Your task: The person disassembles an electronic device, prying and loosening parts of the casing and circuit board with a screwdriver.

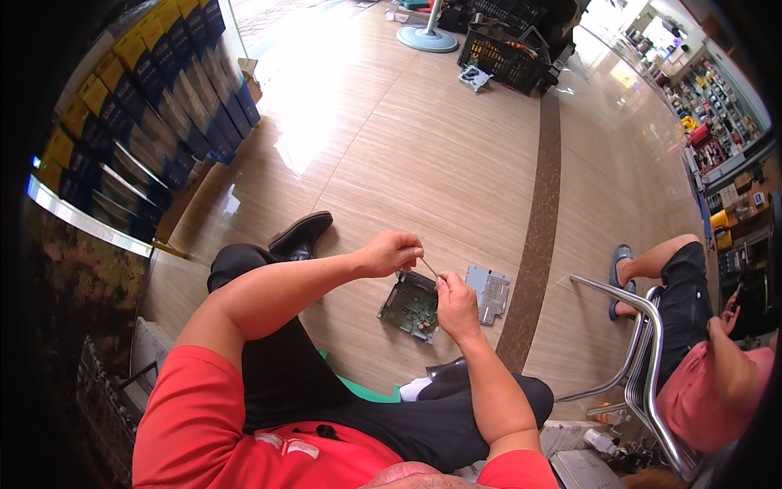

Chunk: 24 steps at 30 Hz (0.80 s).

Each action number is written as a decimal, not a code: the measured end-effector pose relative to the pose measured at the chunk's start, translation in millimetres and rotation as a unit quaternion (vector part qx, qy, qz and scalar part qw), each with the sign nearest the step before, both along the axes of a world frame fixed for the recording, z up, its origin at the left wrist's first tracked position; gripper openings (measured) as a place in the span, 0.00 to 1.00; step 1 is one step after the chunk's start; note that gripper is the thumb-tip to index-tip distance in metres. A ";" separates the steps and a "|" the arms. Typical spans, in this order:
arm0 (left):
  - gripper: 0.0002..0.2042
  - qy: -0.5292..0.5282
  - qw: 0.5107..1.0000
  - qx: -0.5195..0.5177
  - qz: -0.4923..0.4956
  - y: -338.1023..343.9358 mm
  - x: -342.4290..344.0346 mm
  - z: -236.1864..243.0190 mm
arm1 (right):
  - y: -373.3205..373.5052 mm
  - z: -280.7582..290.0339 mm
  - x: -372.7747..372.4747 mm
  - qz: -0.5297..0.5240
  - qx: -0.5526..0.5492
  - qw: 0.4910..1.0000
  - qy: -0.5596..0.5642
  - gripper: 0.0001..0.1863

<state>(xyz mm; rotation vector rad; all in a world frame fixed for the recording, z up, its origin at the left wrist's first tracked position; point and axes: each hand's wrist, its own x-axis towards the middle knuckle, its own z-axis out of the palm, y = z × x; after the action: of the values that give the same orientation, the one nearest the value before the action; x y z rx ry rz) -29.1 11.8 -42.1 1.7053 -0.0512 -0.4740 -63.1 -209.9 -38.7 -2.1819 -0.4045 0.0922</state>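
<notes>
My left hand (391,251) and my right hand (458,308) are raised over the floor, fingers pinched together. Between them runs a thin, slim rod (429,266), one end at each hand; its exact kind is too small to make out. Below the hands lies an opened electronic device (401,308), a dark shallow housing with a circuit board inside. My right hand covers part of its right side. A grey metal cover plate (491,295) with slots rests on the floor just right of it.
Boxed goods in blue and yellow (155,90) stand at the left. Black crates (503,61) and a round stand base (427,39) are farther off. At right, a person in a pink top (717,391) sits by a metal-framed chair (643,326). My black shoe (301,236) is near.
</notes>
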 end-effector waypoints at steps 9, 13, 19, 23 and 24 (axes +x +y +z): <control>0.12 0.002 1.000 0.017 -0.006 -1.4 -2.0 0.8 | 1.9 1.3 -0.1 -0.005 0.017 0.999 -0.040 0.08; 0.13 0.001 1.000 0.030 -0.007 -1.9 -1.7 1.6 | 1.7 1.1 0.2 -0.007 0.012 0.999 -0.037 0.08; 0.15 0.001 1.000 0.006 0.013 -0.4 -0.6 -1.6 | 1.9 1.7 0.4 -0.028 -0.007 0.999 -0.023 0.09; 0.15 0.001 1.000 0.020 0.021 -0.2 -1.1 1.7 | 2.0 4.3 0.6 -0.037 -0.005 0.999 -0.022 0.10; 0.15 0.000 1.000 0.024 0.020 0.1 -1.4 2.4 | 2.9 5.3 0.4 -0.039 0.004 0.999 -0.017 0.10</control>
<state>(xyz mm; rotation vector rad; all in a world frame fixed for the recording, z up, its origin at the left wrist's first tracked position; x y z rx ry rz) -30.5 11.9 -39.8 1.7500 -0.0055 -0.4494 -62.7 -207.1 -33.4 -2.1907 -0.3379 0.0097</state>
